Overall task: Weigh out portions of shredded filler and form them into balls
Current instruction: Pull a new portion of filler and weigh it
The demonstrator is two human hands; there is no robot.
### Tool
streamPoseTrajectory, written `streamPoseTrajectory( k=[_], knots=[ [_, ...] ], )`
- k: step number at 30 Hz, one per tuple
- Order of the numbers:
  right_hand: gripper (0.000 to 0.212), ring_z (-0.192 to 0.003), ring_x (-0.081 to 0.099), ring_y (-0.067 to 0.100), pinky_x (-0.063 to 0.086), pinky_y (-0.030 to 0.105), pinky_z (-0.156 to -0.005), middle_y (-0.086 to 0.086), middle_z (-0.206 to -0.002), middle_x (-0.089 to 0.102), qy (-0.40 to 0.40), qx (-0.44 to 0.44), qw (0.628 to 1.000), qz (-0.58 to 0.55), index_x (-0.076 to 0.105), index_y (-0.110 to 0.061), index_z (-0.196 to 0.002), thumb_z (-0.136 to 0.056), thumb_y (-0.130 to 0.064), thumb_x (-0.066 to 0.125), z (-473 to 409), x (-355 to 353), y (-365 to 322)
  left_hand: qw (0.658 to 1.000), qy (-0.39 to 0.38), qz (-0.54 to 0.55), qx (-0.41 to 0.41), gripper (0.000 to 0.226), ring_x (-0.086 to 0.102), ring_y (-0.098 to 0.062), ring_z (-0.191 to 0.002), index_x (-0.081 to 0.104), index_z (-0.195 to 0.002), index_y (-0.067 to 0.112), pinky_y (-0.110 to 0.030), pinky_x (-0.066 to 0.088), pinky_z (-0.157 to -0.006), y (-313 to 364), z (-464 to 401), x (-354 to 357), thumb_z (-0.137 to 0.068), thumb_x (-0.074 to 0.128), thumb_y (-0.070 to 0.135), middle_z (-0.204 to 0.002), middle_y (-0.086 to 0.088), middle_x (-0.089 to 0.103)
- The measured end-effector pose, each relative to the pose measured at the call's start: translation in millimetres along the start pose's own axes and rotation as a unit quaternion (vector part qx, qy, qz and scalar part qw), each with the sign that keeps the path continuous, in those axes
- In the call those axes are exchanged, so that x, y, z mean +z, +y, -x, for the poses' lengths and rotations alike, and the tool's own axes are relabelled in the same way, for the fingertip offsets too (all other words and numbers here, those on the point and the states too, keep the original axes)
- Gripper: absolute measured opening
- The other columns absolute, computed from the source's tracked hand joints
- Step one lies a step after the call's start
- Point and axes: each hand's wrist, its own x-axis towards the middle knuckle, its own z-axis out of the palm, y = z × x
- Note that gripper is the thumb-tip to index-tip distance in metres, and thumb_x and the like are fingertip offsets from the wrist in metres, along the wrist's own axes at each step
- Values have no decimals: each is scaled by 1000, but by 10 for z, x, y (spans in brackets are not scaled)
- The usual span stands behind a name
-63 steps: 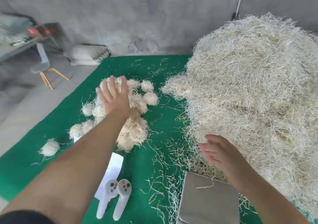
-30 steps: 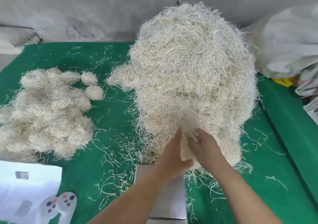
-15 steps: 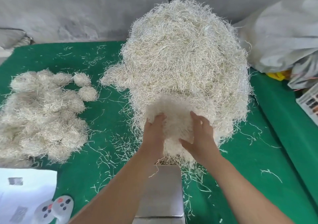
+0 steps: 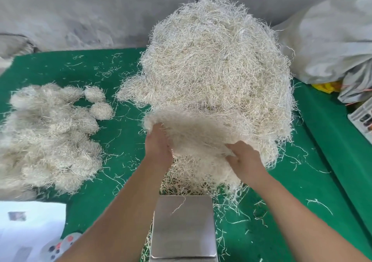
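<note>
Portioning step: both hands, left (image 4: 158, 147) and right (image 4: 244, 160), gripping pale shredded-filler clump (image 4: 193, 132) at frame centre against tall straw-coloured heap (image 4: 217, 60); next, lowering onto bare steel scale platform (image 4: 183, 223) below.

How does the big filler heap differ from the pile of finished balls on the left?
The big heap is one tall, loose mound behind the scale; the pile of balls lies lower and is made of separate compact clumps. Both hands grip a wad pulled from the big heap, while nothing touches the pile of balls. Both are the same pale shredded filler on the green mat.
</note>
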Motion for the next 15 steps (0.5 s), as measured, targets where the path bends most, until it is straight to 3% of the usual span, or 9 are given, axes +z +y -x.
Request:
streamPoseTrajectory(
  k=[2, 5, 7, 8, 9, 11, 12, 14, 15],
  knots=[
    [26, -100, 52, 24, 42, 39, -88, -3, -104, 57, 8, 51, 999, -9, 71, -39, -124, -104, -31, 56, -45, -69, 138, 999, 24, 23, -22, 18, 56, -15, -70, 57, -91, 16, -32, 48, -68, 56, -57, -85, -103, 52, 29, -83, 1, 57],
    [25, -117, 53, 25, 46, 49, -102, 1, -130, 56, 18, 127, 989, -77, 72, -34, -123, -106, -29, 54, -67, -176, 260, 998, 53, 11, -16, 29, 75, -23, -82, 68, -103, 15, -37, 63, -76, 114, -107, -190, -106, 43, 31, -98, -7, 72],
    [30, -106, 65, 21, 57, 35, -88, 5, -142, 58, 59, 219, 956, -187, 69, -25, -131, -107, -26, 52, -128, -276, 255, 997, 68, 32, -10, 27, 68, -17, -72, 66, -121, 16, -24, 58, -59, 204, -130, -233, -107, 48, 30, -100, -6, 75],
    [34, -107, 67, 24, 58, 32, -89, 4, -141, 61, 84, 285, 927, -231, 66, -20, -137, -107, -23, 51, -160, -316, 289, 997, 80, 14, 7, 29, 62, -14, -70, 61, -132, 16, -20, 55, -57, 272, -131, -259, -106, 53, 27, -109, -9, 74],
    [36, -113, 66, 32, 55, 36, -95, 4, -136, 65, 97, 346, 901, -244, 64, -16, -139, -107, -19, 49, -188, -361, 332, 995, 95, 2, 20, 35, 60, -12, -72, 55, -140, 15, -21, 59, -64, 347, -154, -278, -106, 55, 24, -121, -12, 70],
    [41, -121, 59, 38, 46, 41, -98, 14, -134, 64, 98, 424, 872, -224, 57, -7, -144, -105, -12, 47, -220, -423, 453, 995, 90, 24, 37, 28, 70, -15, -85, 58, -133, 16, -36, 64, -83, 466, -154, -339, -107, 51, 21, -130, -12, 67],
    [46, -123, 54, 35, 43, 42, -102, 17, -142, 59, 93, 429, 872, -218, 51, -7, -149, -104, -13, 49, -226, -417, 477, 995, 86, 22, 38, 25, 74, -20, -93, 63, -125, 16, -41, 64, -85, 497, -123, -344, -107, 46, 21, -126, -11, 69],
    [54, -125, 52, 32, 41, 50, -111, 16, -152, 50, 52, 374, 888, -264, 43, -14, -155, -102, -15, 56, -212, -387, 366, 998, 51, 12, 29, 28, 74, -21, -96, 67, -109, 17, -41, 62, -85, 470, -60, -314, -106, 40, 25, -111, -6, 70],
    [59, -121, 52, 30, 40, 51, -110, 14, -152, 49, 21, 323, 902, -285, 40, -18, -156, -101, -16, 59, -215, -373, 249, 999, 19, 13, 28, 29, 73, -15, -85, 67, -99, 15, -34, 62, -78, 439, -11, -282, -105, 42, 28, -98, -2, 69]
  ],
)
